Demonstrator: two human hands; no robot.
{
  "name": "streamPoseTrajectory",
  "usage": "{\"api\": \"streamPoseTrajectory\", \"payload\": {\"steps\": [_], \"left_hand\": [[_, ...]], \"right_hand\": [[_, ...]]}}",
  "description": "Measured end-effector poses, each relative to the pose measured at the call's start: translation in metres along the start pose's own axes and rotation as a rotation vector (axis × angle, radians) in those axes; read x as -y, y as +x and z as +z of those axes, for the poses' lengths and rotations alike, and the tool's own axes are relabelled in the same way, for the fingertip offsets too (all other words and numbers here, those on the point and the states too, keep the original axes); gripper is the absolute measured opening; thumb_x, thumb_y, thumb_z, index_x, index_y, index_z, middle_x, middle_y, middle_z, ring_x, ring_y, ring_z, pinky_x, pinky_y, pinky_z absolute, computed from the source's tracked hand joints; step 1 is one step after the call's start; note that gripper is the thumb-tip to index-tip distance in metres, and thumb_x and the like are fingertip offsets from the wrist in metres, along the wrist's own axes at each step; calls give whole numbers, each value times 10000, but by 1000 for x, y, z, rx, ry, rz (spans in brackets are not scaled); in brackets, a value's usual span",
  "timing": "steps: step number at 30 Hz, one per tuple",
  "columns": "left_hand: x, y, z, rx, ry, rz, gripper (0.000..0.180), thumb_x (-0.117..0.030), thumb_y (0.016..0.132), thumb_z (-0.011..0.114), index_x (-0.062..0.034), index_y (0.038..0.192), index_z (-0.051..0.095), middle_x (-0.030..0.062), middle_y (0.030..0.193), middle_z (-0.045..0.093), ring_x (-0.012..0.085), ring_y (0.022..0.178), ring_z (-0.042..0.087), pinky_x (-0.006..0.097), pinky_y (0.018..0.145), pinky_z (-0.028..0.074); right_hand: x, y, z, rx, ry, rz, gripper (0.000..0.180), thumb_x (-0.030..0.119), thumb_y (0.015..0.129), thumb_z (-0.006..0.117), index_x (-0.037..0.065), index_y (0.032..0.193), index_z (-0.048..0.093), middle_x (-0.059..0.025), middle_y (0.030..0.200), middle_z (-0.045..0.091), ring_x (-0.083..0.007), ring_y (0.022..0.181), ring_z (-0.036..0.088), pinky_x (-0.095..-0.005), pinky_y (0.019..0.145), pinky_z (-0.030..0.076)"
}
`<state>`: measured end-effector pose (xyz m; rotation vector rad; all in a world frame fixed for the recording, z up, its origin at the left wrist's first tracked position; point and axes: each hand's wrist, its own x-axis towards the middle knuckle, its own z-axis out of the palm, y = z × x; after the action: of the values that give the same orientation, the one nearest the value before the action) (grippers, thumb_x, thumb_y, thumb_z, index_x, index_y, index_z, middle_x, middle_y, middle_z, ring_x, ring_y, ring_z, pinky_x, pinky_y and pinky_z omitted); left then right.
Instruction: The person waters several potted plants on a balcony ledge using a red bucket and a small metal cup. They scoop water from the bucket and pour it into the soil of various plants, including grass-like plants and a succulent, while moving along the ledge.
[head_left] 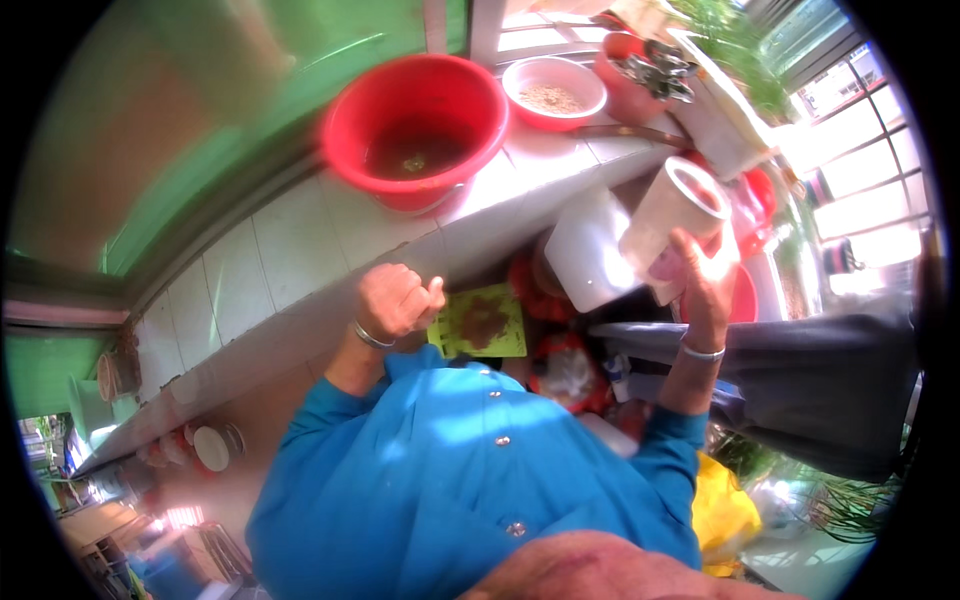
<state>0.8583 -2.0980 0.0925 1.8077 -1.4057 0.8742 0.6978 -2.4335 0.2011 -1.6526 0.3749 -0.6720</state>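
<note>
The right hand (700, 275) grips a white plastic cup (672, 215) by its side wall. It looks light and stiff. The left hand (395, 300) is fisted, empty, near a green board (482, 322).

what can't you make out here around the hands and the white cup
- Inside of the white cup, head view: mouth turned away, glare over it.
- Right hand fingers: wrapped behind the cup.
- What the left hand holds, if anything: closed fist hides it.
- Red basin contents: dark liquid, blurred.
- Brown stuff on the green board: too blurred to identify.
</note>
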Motion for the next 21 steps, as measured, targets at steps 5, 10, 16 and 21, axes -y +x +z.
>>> {"api": "streamPoseTrajectory", "payload": {"steps": [5,10,16,21], "left_hand": [[23,-16,-22,-34,130,-54,407,57,722,681,-96,601,324,62,542,323,238,420,353,355,386,260],[45,-37,-22,-105,162,-158,394,65,716,688,-90,602,344,67,534,334,256,421,362,372,395,262],[64,-64,-8,-111,144,-365,398,24,734,708,-90,571,364,74,529,361,263,429,394,375,400,296],[68,-70,1,-106,7,-551,391,24,753,705,-79,562,380,96,535,386,284,436,407,398,410,312]], "right_hand": [[80,62,97,311,-179,-184,766,302,738,849,2,1350,500,-157,1189,650,-235,1054,660,-362,926,549],[62,105,195,573,-346,-320,668,283,749,815,41,1312,548,-127,1134,673,-233,1020,661,-361,917,536],[8,144,247,852,-750,-370,705,279,739,812,27,1330,524,-178,1100,670,-283,1008,668,-371,861,558],[-32,149,265,1005,-940,-381,760,209,719,795,-18,1368,472,-228,1131,644,-340,1052,645,-399,887,539]]}}
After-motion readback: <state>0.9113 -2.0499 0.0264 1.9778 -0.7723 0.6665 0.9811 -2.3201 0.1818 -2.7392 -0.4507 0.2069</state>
